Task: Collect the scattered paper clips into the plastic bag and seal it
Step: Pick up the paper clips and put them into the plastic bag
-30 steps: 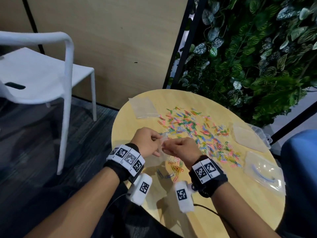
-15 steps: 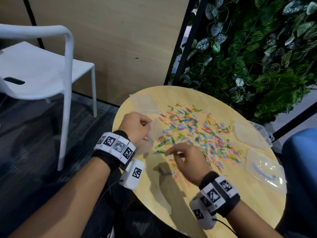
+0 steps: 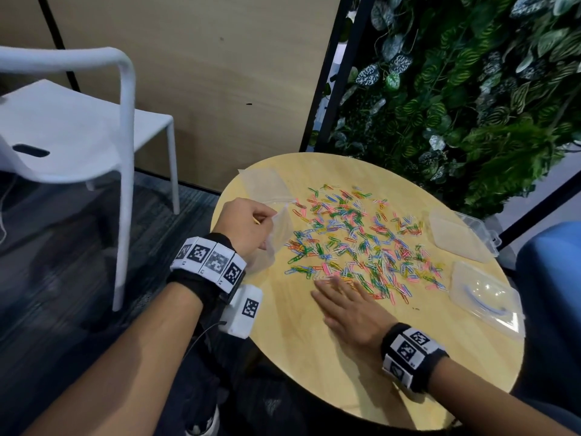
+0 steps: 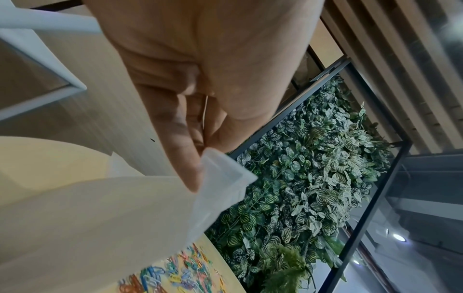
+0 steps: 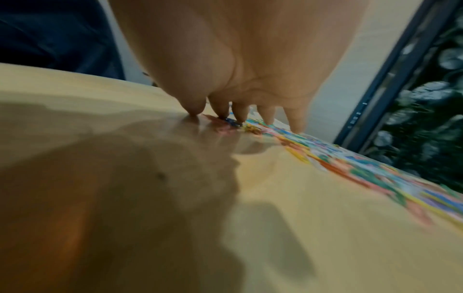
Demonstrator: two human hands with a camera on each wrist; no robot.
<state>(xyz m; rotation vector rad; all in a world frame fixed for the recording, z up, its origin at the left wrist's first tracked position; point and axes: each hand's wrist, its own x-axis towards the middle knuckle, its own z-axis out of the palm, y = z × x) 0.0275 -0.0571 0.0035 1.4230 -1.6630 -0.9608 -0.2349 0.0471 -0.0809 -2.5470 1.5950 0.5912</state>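
Left hand (image 3: 248, 225) pinched plastic bag (image 3: 276, 234) by rim at tabletop (image 3: 314, 357) edge, mouth probably facing paper clips (image 3: 355, 243) to catch them. Right hand (image 3: 349, 305) lay flat, fingers straight, gripping nothing, tips on nearest clips, looked ready to sweep them bagward.

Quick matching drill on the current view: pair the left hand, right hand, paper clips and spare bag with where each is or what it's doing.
1. left hand
2. right hand
3. paper clips
4. spare bag

A. lies flat at the table's far left edge
B. scattered across the tabletop
C. holds the plastic bag
D. fingers extended onto the near clips

Pairs: 1-C, 2-D, 3-B, 4-A
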